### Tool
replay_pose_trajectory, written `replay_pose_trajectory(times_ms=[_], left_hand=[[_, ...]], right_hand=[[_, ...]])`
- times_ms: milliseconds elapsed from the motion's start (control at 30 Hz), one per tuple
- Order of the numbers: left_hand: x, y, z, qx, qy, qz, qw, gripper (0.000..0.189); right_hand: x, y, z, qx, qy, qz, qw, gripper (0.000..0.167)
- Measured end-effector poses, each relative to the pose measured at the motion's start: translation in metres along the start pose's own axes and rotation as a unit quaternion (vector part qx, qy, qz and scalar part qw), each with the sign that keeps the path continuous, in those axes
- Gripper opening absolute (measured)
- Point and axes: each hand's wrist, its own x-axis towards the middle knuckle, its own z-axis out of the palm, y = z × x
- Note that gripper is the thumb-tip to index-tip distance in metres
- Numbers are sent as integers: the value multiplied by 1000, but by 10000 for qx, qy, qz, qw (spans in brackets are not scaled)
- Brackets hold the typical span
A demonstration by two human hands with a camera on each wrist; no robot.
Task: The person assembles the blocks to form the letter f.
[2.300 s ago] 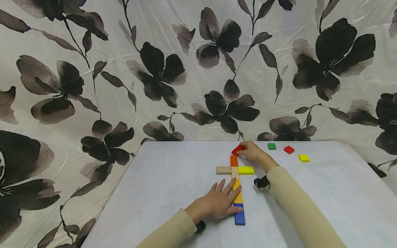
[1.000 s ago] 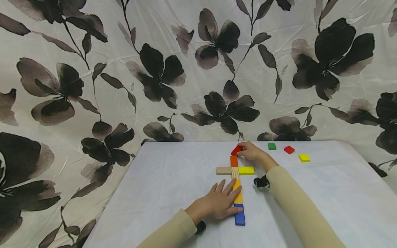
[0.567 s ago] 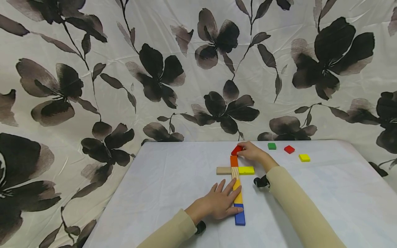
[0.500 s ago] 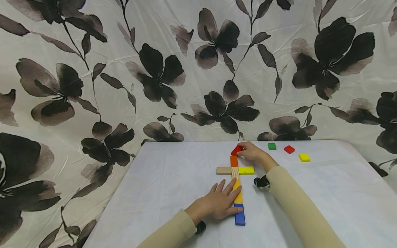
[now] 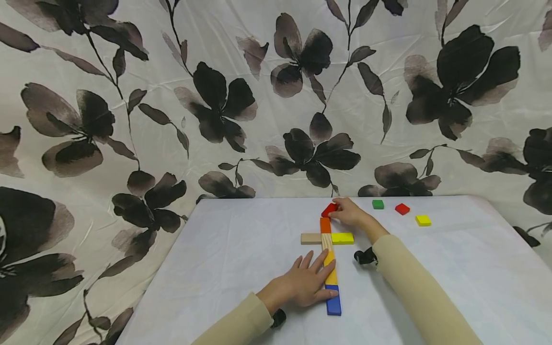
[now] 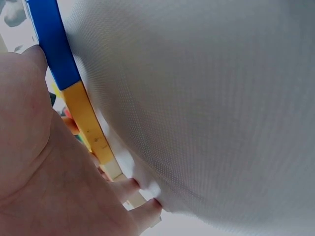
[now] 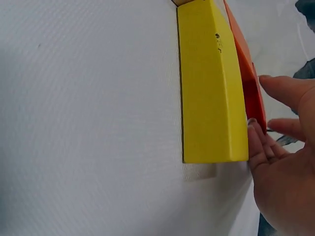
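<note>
Wooden blocks lie end to end in a line on the white table. In the head view my right hand (image 5: 351, 213) pinches the red block (image 5: 329, 210) at the far end, just beyond an orange block (image 5: 325, 225). Below come a pale wood block (image 5: 327, 242), a yellow-orange block (image 5: 330, 275) and a blue block (image 5: 334, 306). A tan block (image 5: 311, 238) and a yellow block (image 5: 342, 238) stick out either side. My left hand (image 5: 299, 282) rests with spread fingers along the line, its thumb on the blue block. The left wrist view shows its fingertips (image 6: 153, 206) beside the blocks.
Toward the back right lie a green block (image 5: 377, 204), a red diamond-shaped block (image 5: 402, 209) and a yellow block (image 5: 423, 220). The white-covered table (image 5: 215, 268) ends at a floral cloth (image 5: 258, 96) hanging behind it.
The red block has swung slightly and come to sit against the orange block's far end over the past two seconds, with my right hand on it. My left hand stays in place.
</note>
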Motion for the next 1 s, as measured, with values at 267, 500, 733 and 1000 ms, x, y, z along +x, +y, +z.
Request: replay_pose_trajectory(times_ms=[267, 500, 733, 1000], left_hand=[[0, 1, -1, 48, 15, 26, 10000, 81], [1, 1, 1, 49, 17, 5, 10000, 81], [-2, 2, 0, 22, 54, 59, 10000, 80], [-2, 1, 1, -17, 62, 74, 10000, 80]], right_hand=[[-13, 1, -10, -420, 75, 121, 9990, 67], [-29, 3, -21, -888, 305, -86, 9955, 63], [-45, 10, -30, -1039, 548, -97, 9930, 62], [-59, 29, -42, -1216, 870, -110, 9887, 60]])
